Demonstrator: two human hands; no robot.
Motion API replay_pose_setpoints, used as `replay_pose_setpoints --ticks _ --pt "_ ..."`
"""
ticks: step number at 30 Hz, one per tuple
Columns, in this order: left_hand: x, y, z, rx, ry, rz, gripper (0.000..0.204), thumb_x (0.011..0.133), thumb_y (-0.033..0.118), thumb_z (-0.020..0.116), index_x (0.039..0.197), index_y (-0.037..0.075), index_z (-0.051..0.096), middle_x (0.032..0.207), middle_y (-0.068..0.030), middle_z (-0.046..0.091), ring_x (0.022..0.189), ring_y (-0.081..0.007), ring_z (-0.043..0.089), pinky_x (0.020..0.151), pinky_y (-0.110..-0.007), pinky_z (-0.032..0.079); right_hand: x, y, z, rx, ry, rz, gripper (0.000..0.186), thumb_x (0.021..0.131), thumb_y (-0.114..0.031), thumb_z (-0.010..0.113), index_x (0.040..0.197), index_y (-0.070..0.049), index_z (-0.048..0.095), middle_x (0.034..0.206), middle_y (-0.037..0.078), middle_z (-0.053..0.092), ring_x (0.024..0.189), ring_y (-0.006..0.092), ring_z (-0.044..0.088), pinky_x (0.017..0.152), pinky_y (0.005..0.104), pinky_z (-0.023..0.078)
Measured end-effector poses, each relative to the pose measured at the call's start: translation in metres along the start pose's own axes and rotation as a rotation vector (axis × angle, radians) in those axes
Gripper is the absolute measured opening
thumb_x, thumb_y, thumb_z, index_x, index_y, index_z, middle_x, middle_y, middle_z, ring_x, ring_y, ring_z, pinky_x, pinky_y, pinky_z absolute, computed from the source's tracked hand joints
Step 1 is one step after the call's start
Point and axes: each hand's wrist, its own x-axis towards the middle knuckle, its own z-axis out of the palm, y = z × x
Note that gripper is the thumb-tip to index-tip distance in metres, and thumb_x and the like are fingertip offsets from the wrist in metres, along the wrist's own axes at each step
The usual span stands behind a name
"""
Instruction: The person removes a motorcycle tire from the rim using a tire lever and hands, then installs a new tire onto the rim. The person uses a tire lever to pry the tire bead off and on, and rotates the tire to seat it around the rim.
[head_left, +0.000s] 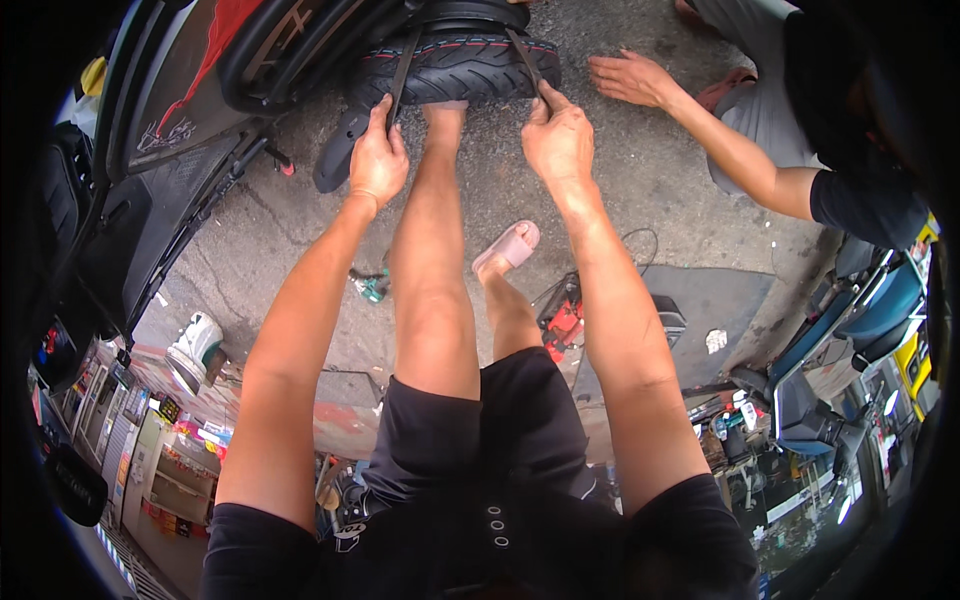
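A black tyre with a grooved tread and thin coloured lines lies on the ground ahead of me. My left hand is closed round a flat metal tyre lever that slants across the tyre's left part. Another tyre lever crosses its right part, gripped by my right hand. The far ends of both levers reach the tyre's upper edge, where detail is hard to make out. One of my feet is against the near side of the tyre, between the levers.
At the right a co-worker's hand hovers, fingers stretched, near the tyre. A parked motorbike stands at the left. On the floor are a green power tool, a red tool and a dark mat. Another person's shoe shows at left.
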Motion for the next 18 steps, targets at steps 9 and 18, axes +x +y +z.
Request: replay_pose_setpoints --ticks 9,18 --pt "0.005 -0.008 -0.002 0.016 0.022 0.035 0.047 0.105 0.016 0.051 0.151 0.011 0.045 0.117 -0.0307 0.069 0.109 -0.0499 0.065 0.095 -0.051 0.050 0.159 -0.016 -0.047 -0.229 -0.459 0.205 0.026 0.098 -0.021 0.057 0.098 0.002 0.070 0.053 0.004 0.049 0.043 0.0162 0.043 0.041 0.0385 0.033" --pt "0.005 -0.015 0.003 -0.025 0.059 0.123 0.048 0.104 0.016 0.049 0.151 0.007 0.044 0.104 -0.0304 0.070 0.101 -0.0507 0.066 0.092 -0.054 0.050 0.164 -0.012 -0.034 -0.565 -0.415 -0.062 0.031 0.093 -0.025 0.061 0.114 -0.006 0.074 0.108 0.016 0.073 0.111 0.0277 0.066 0.096 0.0388 0.050"
